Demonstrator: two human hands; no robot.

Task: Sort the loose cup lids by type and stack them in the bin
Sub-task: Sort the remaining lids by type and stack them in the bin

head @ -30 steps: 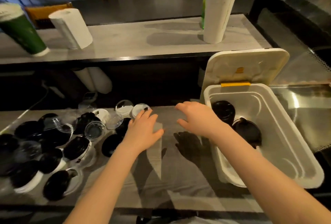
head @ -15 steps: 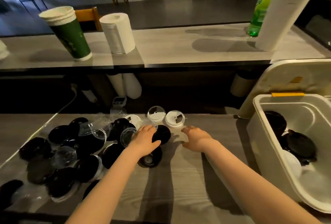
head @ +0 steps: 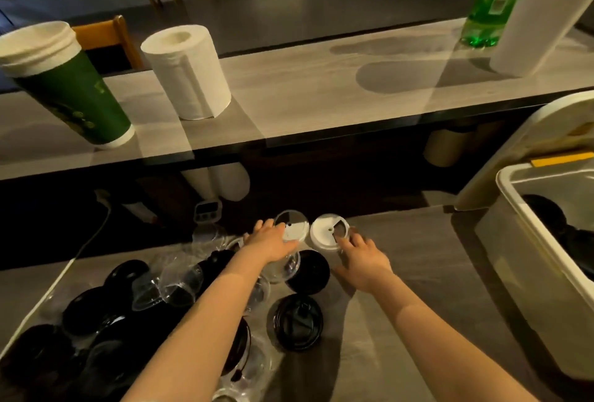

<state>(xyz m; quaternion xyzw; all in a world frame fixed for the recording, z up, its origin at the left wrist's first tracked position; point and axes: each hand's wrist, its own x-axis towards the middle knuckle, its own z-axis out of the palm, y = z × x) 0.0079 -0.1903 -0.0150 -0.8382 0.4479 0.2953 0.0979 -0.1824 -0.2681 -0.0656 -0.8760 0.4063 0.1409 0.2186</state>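
Note:
A heap of loose lids, black ones point(head: 307, 323) and clear ones point(head: 181, 281), covers the left half of the counter. At the far edge lie a flat clear lid point(head: 294, 225) and a white sip lid point(head: 328, 231). My left hand point(head: 273, 241) rests palm down with spread fingers at the near edge of the flat clear lid. My right hand point(head: 363, 255) reaches with its fingertips touching the white lid's near rim; no grip shows. The white bin point(head: 527, 241) stands at the right with black lids point(head: 546, 215) inside.
On the raised shelf behind stand a green cup stack point(head: 64, 86), a paper towel roll point(head: 188, 72), a green bottle point(head: 491, 0) and a tall white roll point(head: 543, 16). The bin's open cover point(head: 514, 144) leans back behind it. A small timer point(head: 207, 210) sits beyond the lids.
Both hands have moved away from me toward the two lids at the counter's far edge. The view has swung left, pushing the bin toward the right edge.

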